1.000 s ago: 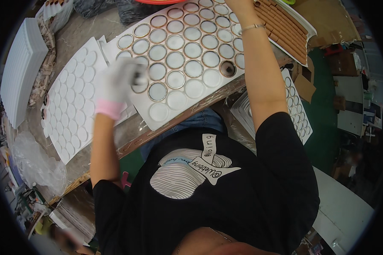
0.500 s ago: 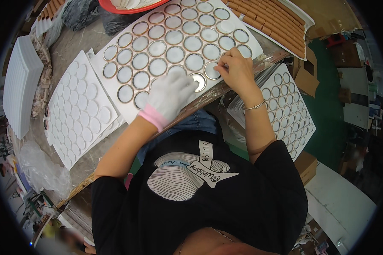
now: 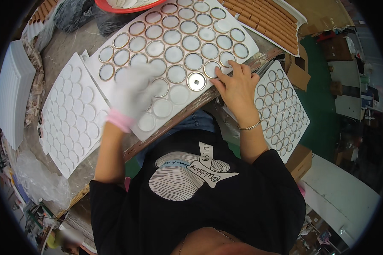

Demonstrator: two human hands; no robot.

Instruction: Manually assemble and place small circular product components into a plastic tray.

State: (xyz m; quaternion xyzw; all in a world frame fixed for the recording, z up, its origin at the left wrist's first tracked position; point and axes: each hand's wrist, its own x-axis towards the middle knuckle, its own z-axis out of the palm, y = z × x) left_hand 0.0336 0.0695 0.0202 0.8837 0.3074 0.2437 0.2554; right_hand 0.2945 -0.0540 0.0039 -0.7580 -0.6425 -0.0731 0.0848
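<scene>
A large white sheet (image 3: 95,64) of round recesses lies slanted on the table, most holding metal-rimmed white discs (image 3: 174,54). Near its front edge, one silvery disc (image 3: 196,81) shows a small dark square at its centre. White rounds (image 3: 162,108) without metal rims show at the near left. My left hand (image 3: 134,87), in a white glove with a pink cuff, is over the sheet's left part; blur hides its fingers and anything in them. My bare right hand (image 3: 239,90) has thumb and fingers apart, fingertips at a rimmed disc (image 3: 212,69) by the right edge.
Left of the sheet lies another white sheet of rounds (image 3: 70,108), beyond it a stack of white trays (image 3: 15,95). A red basin (image 3: 130,7) sits at the back, brown rolls (image 3: 264,23) at the back right. A filled sheet (image 3: 281,110) stands low on the right.
My left hand has swept left across the sheet, uncovering the disc with the dark square and the rimless rounds. My right hand's fingers have spread from a pinch and shifted slightly nearer me.
</scene>
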